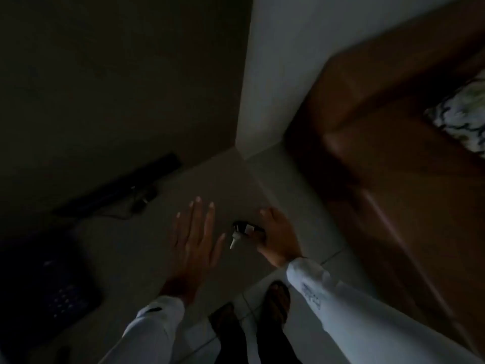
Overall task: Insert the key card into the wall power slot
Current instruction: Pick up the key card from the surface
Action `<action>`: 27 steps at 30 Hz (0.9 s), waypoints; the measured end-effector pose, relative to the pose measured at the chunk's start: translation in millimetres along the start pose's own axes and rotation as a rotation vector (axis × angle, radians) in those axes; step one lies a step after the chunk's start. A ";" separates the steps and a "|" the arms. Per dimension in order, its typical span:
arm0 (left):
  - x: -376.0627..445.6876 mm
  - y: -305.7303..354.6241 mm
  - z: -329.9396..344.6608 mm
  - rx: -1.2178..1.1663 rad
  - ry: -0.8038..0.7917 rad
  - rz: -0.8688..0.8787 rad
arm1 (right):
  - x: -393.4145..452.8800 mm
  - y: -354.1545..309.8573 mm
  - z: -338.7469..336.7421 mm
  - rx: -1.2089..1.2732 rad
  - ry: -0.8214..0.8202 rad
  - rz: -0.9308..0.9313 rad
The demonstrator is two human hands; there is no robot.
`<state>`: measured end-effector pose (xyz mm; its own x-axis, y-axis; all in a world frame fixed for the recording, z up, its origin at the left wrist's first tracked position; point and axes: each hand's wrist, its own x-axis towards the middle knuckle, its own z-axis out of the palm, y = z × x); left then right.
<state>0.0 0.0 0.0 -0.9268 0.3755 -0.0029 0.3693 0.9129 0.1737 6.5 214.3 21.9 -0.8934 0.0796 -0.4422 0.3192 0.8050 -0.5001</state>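
View is dim and blurred. Left hand (193, 240): flat, fingers spread and extended, holding nothing, at 6 o'clock of centre. Right hand (278, 236): just beside it at 3 o'clock, fingers curled around a small dark object (246, 228) with a pale tag (233, 241) hanging below; whether this is the key card cannot be told. The wall slot cannot be made out. Wall corner (242, 106) runs vertically at 12 o'clock of the hands. Wooden frame (380, 158) borders the right. Open floor (147, 232) lies beneath both hands. Two feet (278, 300) at 6 o'clock.
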 end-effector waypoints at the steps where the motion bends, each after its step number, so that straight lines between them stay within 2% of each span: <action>1: -0.3 -1.2 11.3 0.015 -0.043 -0.011 | 5.3 3.1 8.8 0.000 0.012 -0.006; 6: -6.4 -13.6 73.6 0.003 -0.125 -0.026 | 30.6 14.0 53.4 -0.012 0.037 -0.050; 13: -11.1 -22.4 113.9 -0.005 -0.152 -0.037 | 41.8 24.7 92.9 0.076 0.124 -0.052; 17: -11.5 -21.7 108.6 -0.007 -0.147 -0.032 | 44.5 26.4 94.2 0.168 0.147 -0.008; 21: -12.1 -24.2 94.7 0.013 -0.128 -0.030 | 46.7 19.5 89.3 0.088 0.101 0.031; 25: -9.8 -28.8 78.1 0.035 -0.098 -0.037 | 51.4 16.0 79.7 0.211 0.021 0.124; 27: -7.3 -28.7 66.1 0.054 -0.111 -0.044 | 50.2 15.1 73.2 0.211 -0.004 0.115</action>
<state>0.7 -18.4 -70.1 -0.9303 0.3472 -0.1186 0.3340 0.9352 0.1180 -10.4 187.4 -62.3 -0.8464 0.1605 -0.5078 0.4779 0.6498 -0.5911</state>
